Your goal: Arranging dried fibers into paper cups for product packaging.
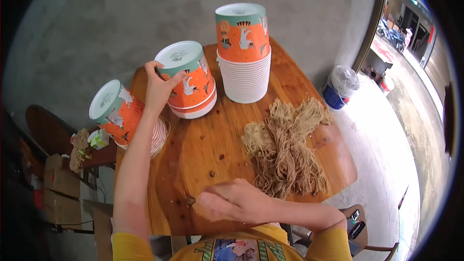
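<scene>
My left hand [162, 84] grips an upside-down paper bucket [193, 84], orange with a pale green base and printed animals. The thumb presses its side and the fingers reach over the base edge. This bucket sits on a short stack, with a white rim or two showing below. My right hand [237, 200] is closed above the table's near edge; whether anything is inside it is hidden. Left of my left forearm, a similar stack of buckets [113, 108] leans, partly covered by the arm. A tall nested bucket stack [244, 53] stands upside down at the far side.
Tan stringy cord bundles [290, 152] lie on the wooden table's [208, 150] right half. A blue bucket with a plastic liner [340, 87] is on the floor at right. Cardboard boxes [63, 179] are at left, a chair [360, 232] at lower right. A grey wall [145, 14] backs the table.
</scene>
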Demonstrator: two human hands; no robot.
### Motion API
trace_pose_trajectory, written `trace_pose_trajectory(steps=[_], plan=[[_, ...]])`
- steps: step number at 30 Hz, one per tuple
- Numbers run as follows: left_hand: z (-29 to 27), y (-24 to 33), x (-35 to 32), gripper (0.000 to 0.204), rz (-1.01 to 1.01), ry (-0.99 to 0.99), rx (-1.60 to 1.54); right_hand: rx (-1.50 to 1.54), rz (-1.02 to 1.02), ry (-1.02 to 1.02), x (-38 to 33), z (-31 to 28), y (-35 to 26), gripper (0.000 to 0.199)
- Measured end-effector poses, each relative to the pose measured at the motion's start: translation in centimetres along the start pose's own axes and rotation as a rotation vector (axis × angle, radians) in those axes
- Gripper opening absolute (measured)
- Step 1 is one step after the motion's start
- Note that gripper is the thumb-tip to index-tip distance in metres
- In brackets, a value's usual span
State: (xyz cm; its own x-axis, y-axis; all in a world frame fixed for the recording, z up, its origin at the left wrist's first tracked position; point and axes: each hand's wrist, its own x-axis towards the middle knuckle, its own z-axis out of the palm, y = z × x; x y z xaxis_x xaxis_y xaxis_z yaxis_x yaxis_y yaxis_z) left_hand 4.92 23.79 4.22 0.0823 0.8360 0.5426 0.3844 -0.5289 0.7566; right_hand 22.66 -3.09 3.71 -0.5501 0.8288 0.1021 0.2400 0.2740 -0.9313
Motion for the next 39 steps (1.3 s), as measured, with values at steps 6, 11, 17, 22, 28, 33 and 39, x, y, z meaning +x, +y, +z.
trace_pose_trajectory(steps=[6, 11, 17, 22, 28, 33, 39], plan=[[-3.4, 1.0, 1.5, 0.063, 0.079, 0.249, -0.132, 0.217, 0.168, 0.243, 1.6, -1.2, 5.4, 0.037], [-4.5, 6.3, -3.2, 0.046, 0.18, 0.42, -0.44, 0.448, -0.039, 0.503, 3.6, -3.7, 6.3, 0.044], [-0.4, 4.0, -15.7, 0.076, 0.174, 0.338, -0.66, 0.27, -0.218, 0.324, 3.4, -4.5, 2.3, 0.042], [-3.5, 2.0, -20.1, 0.084, 0.534, 0.351, 0.077, -0.776, -0.202, 0.295, 0.5, -5.9, 0.7, 0.02], [-2.9, 6.2, -22.0, 0.047, 0.738, -0.249, 0.59, -1.14, -0.327, 0.093, 1.0, -3.7, 3.3, 0.021], [-4.0, 4.5, -22.3, 0.035, 0.633, -0.249, 0.478, -0.86, -0.318, 0.425, -0.5, -4.1, 2.3, 0.024], [-4.2, 5.1, -22.1, 0.037, 0.626, -0.257, 0.442, -0.927, -0.098, 0.242, -3.8, -1.5, 9.9, 0.014]])
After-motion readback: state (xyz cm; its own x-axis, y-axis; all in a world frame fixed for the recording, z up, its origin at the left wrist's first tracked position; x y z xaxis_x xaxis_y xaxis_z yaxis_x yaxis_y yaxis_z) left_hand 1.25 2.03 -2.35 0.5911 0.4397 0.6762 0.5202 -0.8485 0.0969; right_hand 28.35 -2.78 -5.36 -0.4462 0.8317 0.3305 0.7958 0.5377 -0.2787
